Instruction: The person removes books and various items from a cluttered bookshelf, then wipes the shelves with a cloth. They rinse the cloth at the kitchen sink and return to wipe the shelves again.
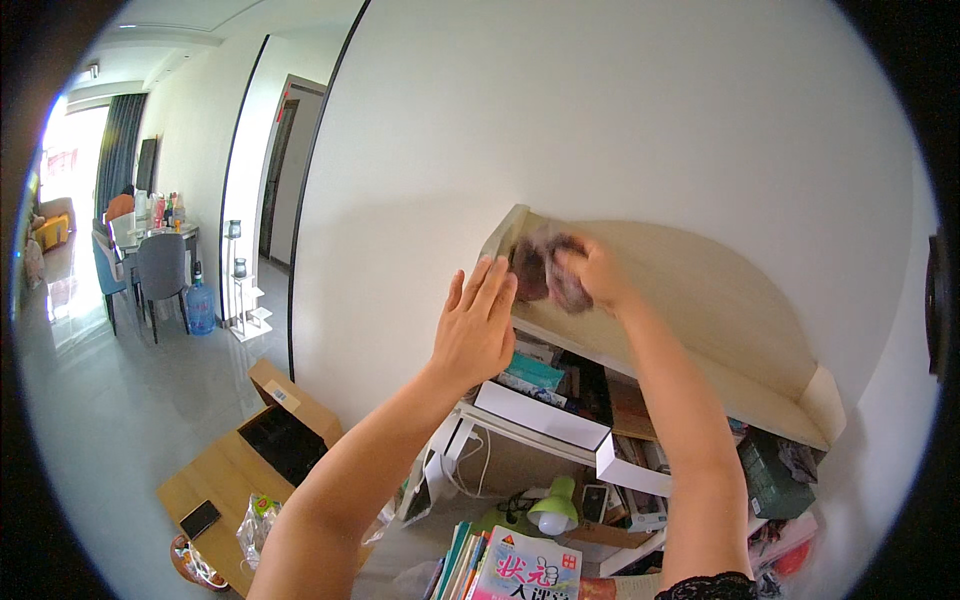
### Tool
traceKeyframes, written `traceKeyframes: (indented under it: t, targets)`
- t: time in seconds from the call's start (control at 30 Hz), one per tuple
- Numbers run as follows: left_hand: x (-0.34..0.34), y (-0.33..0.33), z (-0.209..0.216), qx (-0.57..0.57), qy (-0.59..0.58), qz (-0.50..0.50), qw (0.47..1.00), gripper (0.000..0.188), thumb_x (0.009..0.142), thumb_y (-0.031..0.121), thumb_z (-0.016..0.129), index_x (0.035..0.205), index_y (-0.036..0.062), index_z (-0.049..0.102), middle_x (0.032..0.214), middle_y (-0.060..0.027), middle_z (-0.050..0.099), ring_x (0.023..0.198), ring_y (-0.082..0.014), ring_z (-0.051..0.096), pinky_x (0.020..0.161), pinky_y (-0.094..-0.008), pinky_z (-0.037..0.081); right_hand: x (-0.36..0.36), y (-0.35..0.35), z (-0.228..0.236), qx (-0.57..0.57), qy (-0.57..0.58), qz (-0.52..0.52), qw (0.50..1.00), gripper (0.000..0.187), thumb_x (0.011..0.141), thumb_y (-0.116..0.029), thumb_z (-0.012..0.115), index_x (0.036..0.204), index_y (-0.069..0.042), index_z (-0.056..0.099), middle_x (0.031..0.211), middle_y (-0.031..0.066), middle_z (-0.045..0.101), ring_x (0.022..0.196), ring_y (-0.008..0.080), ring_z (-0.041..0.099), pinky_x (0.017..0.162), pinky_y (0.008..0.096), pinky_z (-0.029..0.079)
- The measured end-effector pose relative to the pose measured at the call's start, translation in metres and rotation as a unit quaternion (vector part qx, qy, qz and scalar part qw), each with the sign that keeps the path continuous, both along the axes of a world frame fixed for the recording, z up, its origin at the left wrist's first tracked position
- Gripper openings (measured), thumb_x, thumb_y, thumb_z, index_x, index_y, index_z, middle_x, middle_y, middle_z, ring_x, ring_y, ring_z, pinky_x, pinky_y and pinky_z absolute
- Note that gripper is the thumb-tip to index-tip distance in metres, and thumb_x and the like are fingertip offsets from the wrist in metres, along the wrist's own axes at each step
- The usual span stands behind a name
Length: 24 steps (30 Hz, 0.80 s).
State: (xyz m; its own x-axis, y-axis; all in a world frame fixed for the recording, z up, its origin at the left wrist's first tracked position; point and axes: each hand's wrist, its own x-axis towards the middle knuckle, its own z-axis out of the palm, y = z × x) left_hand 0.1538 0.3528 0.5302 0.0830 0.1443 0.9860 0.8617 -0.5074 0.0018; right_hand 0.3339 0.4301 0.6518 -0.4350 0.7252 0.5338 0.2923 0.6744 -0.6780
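Observation:
My right hand point(597, 272) is closed on a dark brownish-grey cloth point(540, 270), pressing it onto the pale top board point(700, 305) of a wall-side shelf unit, near its left end. The cloth is bunched and partly smeared by motion. With fingers stretched out, my left hand point(474, 328) lies flat against the raised left end panel point(506, 232) of that board. It holds nothing. A low rim closes the board's right end, and a curved back edge meets the white wall.
Below the board are white drawer fronts point(540, 415), a green lamp point(555, 507), stacked books point(525, 565) and a dark green box point(775, 475). A wooden table point(215, 480) at lower left bears a phone point(200, 518) and an opened cardboard box point(300, 398). Grey chairs point(163, 268) stand farther off.

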Motion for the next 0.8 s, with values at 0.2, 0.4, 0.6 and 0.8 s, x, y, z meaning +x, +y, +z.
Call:
traceKeyframes:
  t: [0.2,0.4,0.6,0.8]
  targets:
    - [0.009,0.027,-0.018,-0.08,0.051,0.063,0.994,0.039,0.087,0.016,0.046,0.117,-0.0066,0.055,0.127,-0.0195,0.052,0.14,-0.0326,0.021,0.113,-0.0486,0.021,-0.043,0.085,0.06,0.175,-0.049,-0.193,0.964,0.039,0.091,-0.026,0.052,0.12,-0.001,0.055,0.111,0.0192,0.063,0.101,0.0326,0.06,0.088,0.0403,0.046]
    - [0.003,0.024,-0.014,-0.084,0.056,0.071,0.992,0.036,0.085,0.014,0.046,0.115,-0.0047,0.056,0.125,-0.0181,0.054,0.14,-0.0322,0.021,0.112,-0.0489,0.022,-0.094,0.079,0.033,0.195,-0.167,-0.171,0.951,0.036,0.088,-0.027,0.054,0.117,-0.007,0.06,0.125,0.0163,0.056,0.114,0.0318,0.053,0.1,0.0384,0.04]
    - [-0.014,0.019,-0.03,0.017,0.008,0.0,1.0,0.026,0.078,0.009,0.053,0.101,0.0036,0.063,0.11,-0.0094,0.063,0.126,-0.0256,0.045,0.109,-0.0489,0.026,-0.092,-0.026,-0.018,0.317,-0.156,-0.022,0.935,0.026,0.087,-0.015,0.055,0.108,-0.005,0.065,0.132,0.012,0.052,0.124,0.0339,0.044,0.104,0.0421,0.036]
    - [-0.021,-0.012,-0.07,0.064,-0.117,-0.089,0.987,0.017,0.065,-0.003,0.059,0.078,0.0076,0.061,0.087,-0.0072,0.067,0.093,-0.0246,0.065,0.102,-0.048,0.034,-0.099,-0.051,-0.107,0.563,-0.258,-0.205,0.758,0.032,0.08,-0.013,0.059,0.11,-0.005,0.063,0.131,0.0072,0.053,0.129,0.0435,0.036,0.101,0.0496,0.039]
